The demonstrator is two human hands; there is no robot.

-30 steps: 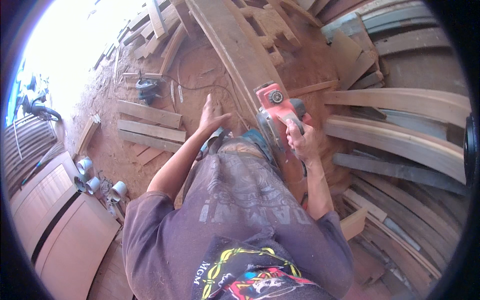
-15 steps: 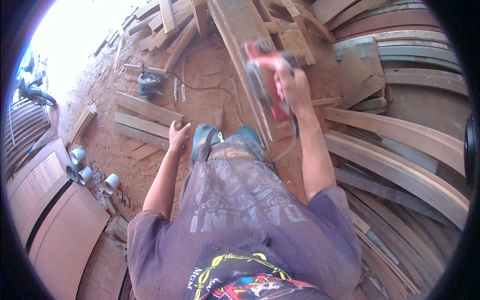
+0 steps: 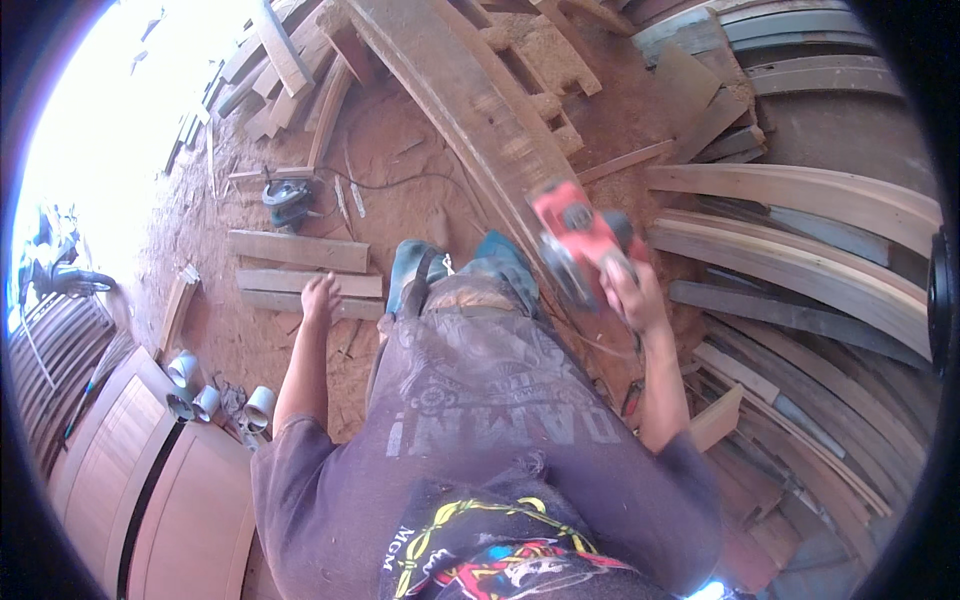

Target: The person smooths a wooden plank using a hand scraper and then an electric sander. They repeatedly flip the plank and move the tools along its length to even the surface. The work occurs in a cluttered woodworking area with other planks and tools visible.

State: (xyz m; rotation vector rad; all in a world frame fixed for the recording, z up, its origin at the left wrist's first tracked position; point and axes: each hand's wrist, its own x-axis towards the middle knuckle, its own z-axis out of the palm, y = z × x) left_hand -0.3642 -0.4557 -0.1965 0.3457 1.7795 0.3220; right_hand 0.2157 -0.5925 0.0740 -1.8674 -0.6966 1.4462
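Gripping one red electric hand planer (image 3: 592, 242) by its handle, the person's right hand (image 3: 635, 300) has its fingers curled closely around the grip. The planer, slightly blurred, is at the near end of one long, thick wooden beam (image 3: 440, 90) that slants away toward the upper left; the tool covers part of that end, and whether its base touches the wood cannot be told. The single left hand (image 3: 320, 298) is out to the side, well apart from the planer, its fingers loosely bent and wrapped around nothing visible, though the exact gap between them is too small to make out. Near it, three short boards (image 3: 298, 250) lie side by side on the reddish, dusty ground (image 3: 400, 130). Beyond them sits one circular saw (image 3: 288, 203), with one thin cord (image 3: 425, 178) running across the dirt toward the beam. Four pale pots (image 3: 260, 406) cluster at the left, next to two broad wooden panels (image 3: 195, 510) parted by a dark gap, and one motorbike (image 3: 60, 275) stands farther off, partly washed out by glare. At the right, at least three long boards (image 3: 790, 190) appear bowed in this wide view, with more lumber (image 3: 810, 450) below, too overlapped to count. The person's dark printed shirt (image 3: 480, 420) blocks much of the lower middle, and two teal trouser legs (image 3: 505, 258) show just beyond it.
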